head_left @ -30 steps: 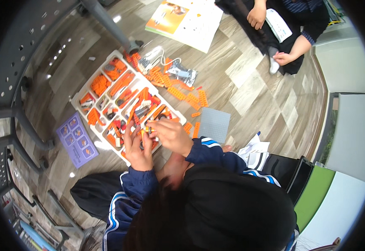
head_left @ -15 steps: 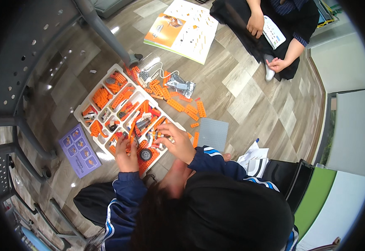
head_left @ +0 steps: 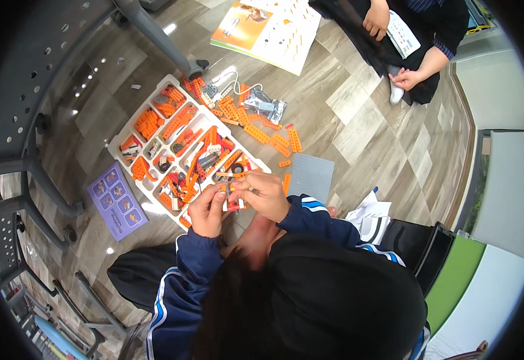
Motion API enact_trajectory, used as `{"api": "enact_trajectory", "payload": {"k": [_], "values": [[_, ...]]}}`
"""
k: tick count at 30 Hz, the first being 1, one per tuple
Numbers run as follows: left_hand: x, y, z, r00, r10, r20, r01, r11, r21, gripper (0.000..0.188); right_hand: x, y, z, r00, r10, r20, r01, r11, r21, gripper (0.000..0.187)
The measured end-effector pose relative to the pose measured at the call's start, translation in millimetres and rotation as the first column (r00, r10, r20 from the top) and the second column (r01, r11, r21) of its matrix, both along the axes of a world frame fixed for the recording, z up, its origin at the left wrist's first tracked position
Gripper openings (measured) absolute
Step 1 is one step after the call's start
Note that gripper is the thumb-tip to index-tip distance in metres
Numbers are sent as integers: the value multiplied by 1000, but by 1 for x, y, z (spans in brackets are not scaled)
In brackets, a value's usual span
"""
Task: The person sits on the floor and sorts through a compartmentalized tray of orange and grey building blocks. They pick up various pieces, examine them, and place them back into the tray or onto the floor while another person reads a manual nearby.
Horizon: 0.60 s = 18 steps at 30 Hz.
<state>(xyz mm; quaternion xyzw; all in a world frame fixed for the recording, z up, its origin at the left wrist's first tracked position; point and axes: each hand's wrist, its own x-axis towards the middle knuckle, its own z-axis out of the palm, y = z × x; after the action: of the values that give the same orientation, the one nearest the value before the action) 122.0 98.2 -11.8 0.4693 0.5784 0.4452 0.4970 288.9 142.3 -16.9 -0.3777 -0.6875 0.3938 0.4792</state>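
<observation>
My left hand (head_left: 206, 210) and my right hand (head_left: 263, 193) meet over the near end of the tray, fingers pinched around a small assembly of building pieces (head_left: 227, 188). Orange, grey, white and red parts show on it, but fingers cover much of its shape. Beneath and around the hands lies a white compartment tray (head_left: 263, 166) with orange beams, red parts, wheels and a dark grey cylindrical part (head_left: 208, 160). An orange strip and a dark wheel (head_left: 236, 168) show just beyond my right fingers; whether they belong to the assembly I cannot tell.
Loose orange beams (head_left: 257, 133) and a clear plastic bag (head_left: 268, 108) lie right of the tray, near a grey baseplate (head_left: 311, 177). A purple booklet (head_left: 116, 204) is at left, an open instruction book (head_left: 268, 33) beyond. Another person's hand (head_left: 377, 21) holds a white card. Grey furniture legs (head_left: 160, 36) stand at left.
My hands were apart over the tray; they have come together on the small assembly. The left hand has moved right. The whole view has shifted slightly.
</observation>
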Motion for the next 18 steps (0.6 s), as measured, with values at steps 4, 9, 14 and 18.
{"api": "enact_trajectory", "payload": {"k": [4,9,14,18], "values": [[4,-16,-12,985,128,-116,-118,989,84,29,2,-8,0,996,81,-44,-91,927,-363,18],[4,-20,-14,984,165,-64,-168,985,-34,25,2,-11,-4,952,81,-295,-260,721,-643,18],[9,-21,-12,974,187,-125,-197,978,-66,24,5,-16,-3,979,83,-185,-175,812,-558,17],[17,-19,-12,976,211,-51,-212,977,-9,23,6,-20,-4,986,42,-161,-124,830,-544,15]]}}
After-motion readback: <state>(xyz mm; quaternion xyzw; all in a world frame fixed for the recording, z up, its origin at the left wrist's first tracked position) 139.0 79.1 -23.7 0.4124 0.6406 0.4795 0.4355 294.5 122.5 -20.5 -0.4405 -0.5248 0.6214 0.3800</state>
